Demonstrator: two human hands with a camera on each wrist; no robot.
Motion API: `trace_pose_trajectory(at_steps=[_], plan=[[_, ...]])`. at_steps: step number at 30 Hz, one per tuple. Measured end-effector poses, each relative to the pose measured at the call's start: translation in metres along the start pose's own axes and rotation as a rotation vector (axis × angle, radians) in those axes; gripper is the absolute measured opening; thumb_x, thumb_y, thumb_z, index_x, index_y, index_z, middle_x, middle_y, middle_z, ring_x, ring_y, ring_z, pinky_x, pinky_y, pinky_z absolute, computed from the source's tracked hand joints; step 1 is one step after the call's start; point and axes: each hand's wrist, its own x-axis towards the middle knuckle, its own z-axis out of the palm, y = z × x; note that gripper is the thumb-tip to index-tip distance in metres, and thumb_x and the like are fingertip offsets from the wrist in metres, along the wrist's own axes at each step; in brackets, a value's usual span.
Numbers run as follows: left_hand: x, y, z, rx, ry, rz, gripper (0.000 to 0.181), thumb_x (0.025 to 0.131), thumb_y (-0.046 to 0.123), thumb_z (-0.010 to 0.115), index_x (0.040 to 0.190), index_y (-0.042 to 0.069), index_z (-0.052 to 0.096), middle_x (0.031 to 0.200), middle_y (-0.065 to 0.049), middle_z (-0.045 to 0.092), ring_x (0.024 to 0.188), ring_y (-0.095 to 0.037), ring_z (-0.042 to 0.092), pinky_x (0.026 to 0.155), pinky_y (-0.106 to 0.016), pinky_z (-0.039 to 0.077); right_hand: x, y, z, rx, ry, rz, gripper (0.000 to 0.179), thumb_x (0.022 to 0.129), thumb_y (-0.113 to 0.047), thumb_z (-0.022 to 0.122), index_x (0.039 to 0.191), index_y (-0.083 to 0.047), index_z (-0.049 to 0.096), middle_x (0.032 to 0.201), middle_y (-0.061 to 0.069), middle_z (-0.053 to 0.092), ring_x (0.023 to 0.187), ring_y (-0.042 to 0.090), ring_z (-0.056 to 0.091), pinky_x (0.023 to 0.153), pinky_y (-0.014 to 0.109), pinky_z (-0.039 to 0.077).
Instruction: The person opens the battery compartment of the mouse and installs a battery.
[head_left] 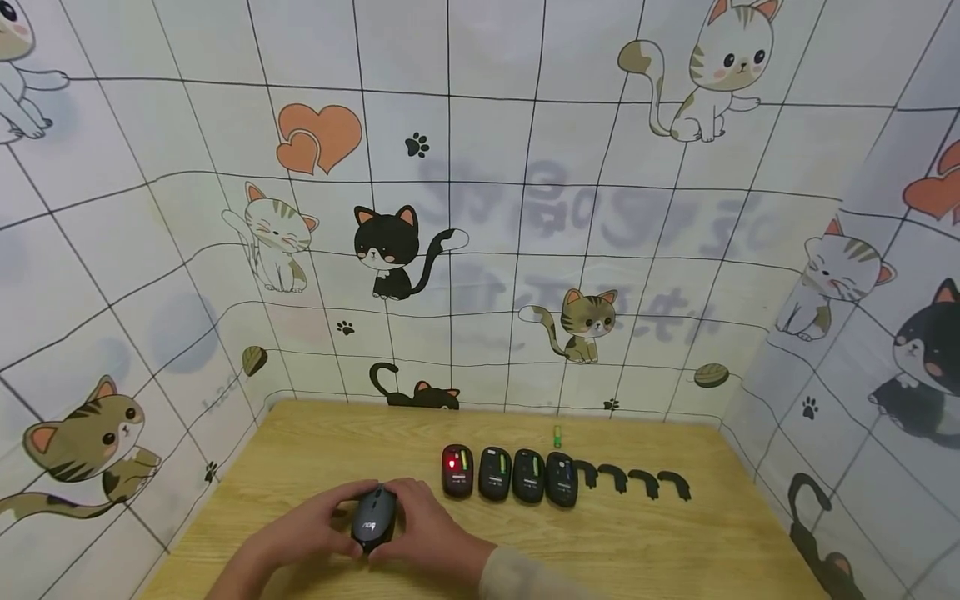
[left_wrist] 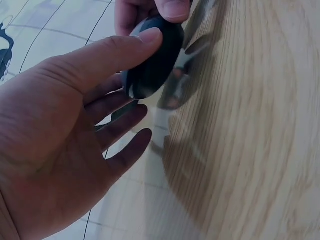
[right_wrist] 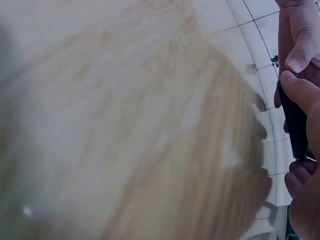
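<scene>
Both hands hold one dark grey computer mouse (head_left: 377, 510), its buttons and white logo facing up in the head view. My left hand (head_left: 311, 525) grips its left side, thumb on the near end. In the left wrist view, the left thumb (left_wrist: 145, 42) lies across the mouse while the lower fingers spread away from it. From the other side my right hand (head_left: 431, 533) pinches it, fingertips at the far end and thumb near the close end. The right wrist view shows the mouse (right_wrist: 295, 120) edge-on between the hands.
Several black mice lie underside-up in a row; the leftmost (head_left: 457, 485) glows red, and the rightmost (head_left: 562, 492) shows no green strip like its neighbours. A small green battery (head_left: 557, 436) lies behind them. Several curved black pieces (head_left: 643, 482) continue rightward. Cat-patterned cloth (head_left: 487, 333) surrounds the wooden table (head_left: 637, 550).
</scene>
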Motion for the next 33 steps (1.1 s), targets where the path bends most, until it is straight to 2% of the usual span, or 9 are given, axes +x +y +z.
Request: trace_pose_trajectory(at_steps=[3,10,15,20,25,29,33], plan=[[0.006,0.004,0.004,0.021,0.015,0.016,0.09,0.087,0.021,0.096,0.165,0.014,0.051,0.166,-0.016,0.05,0.153,-0.049,0.044,0.119,-0.069,0.043,-0.004,0.005,-0.007,-0.014,0.005,-0.015,0.088,0.083,-0.054,0.097,0.157,-0.031,0.054,0.156,-0.015,0.051,0.138,0.006,0.045,0.119,0.036,0.046],[0.02,0.011,0.019,0.124,0.07,0.067,0.093,0.082,0.035,0.1,0.162,0.022,0.055,0.162,-0.002,0.056,0.15,-0.037,0.05,0.119,-0.055,0.048,-0.016,0.018,-0.025,-0.069,0.008,-0.032,0.094,0.085,-0.057,0.094,0.163,-0.034,0.048,0.161,-0.013,0.049,0.146,0.01,0.044,0.12,0.043,0.048],[0.03,0.015,0.032,0.139,0.091,0.134,0.093,0.082,0.038,0.1,0.161,0.021,0.055,0.162,-0.002,0.057,0.15,-0.037,0.051,0.119,-0.056,0.048,-0.028,0.018,-0.04,-0.107,0.016,-0.019,0.098,0.083,-0.056,0.096,0.164,-0.027,0.049,0.161,-0.01,0.05,0.149,0.014,0.045,0.122,0.047,0.046],[0.038,0.021,0.044,0.145,0.11,0.18,0.092,0.083,0.04,0.1,0.161,0.024,0.055,0.163,-0.001,0.054,0.151,-0.037,0.049,0.119,-0.058,0.048,-0.04,0.021,-0.054,-0.125,0.043,-0.03,0.101,0.082,-0.052,0.098,0.164,-0.021,0.049,0.164,-0.006,0.05,0.151,0.018,0.044,0.123,0.046,0.045],[0.047,0.026,0.056,0.189,0.128,0.225,0.091,0.084,0.043,0.099,0.162,0.026,0.054,0.164,-0.001,0.053,0.151,-0.035,0.049,0.117,-0.053,0.051,-0.051,0.029,-0.065,-0.127,0.059,-0.036,0.103,0.082,-0.053,0.098,0.166,-0.021,0.048,0.166,-0.002,0.048,0.153,0.023,0.044,0.124,0.05,0.045],[0.056,0.028,0.065,0.226,0.139,0.245,0.091,0.084,0.044,0.098,0.162,0.028,0.053,0.164,0.002,0.053,0.151,-0.031,0.049,0.117,-0.05,0.052,-0.06,0.033,-0.073,-0.144,0.071,-0.057,0.102,0.082,-0.052,0.098,0.166,-0.021,0.048,0.166,0.0,0.048,0.152,0.026,0.045,0.123,0.052,0.045],[0.065,0.029,0.074,0.235,0.136,0.247,0.091,0.084,0.046,0.098,0.162,0.034,0.053,0.164,0.008,0.052,0.152,-0.028,0.049,0.119,-0.056,0.049,-0.068,0.037,-0.081,-0.163,0.08,-0.076,0.102,0.082,-0.052,0.097,0.166,-0.023,0.047,0.166,0.0,0.049,0.151,0.027,0.046,0.123,0.053,0.046]])
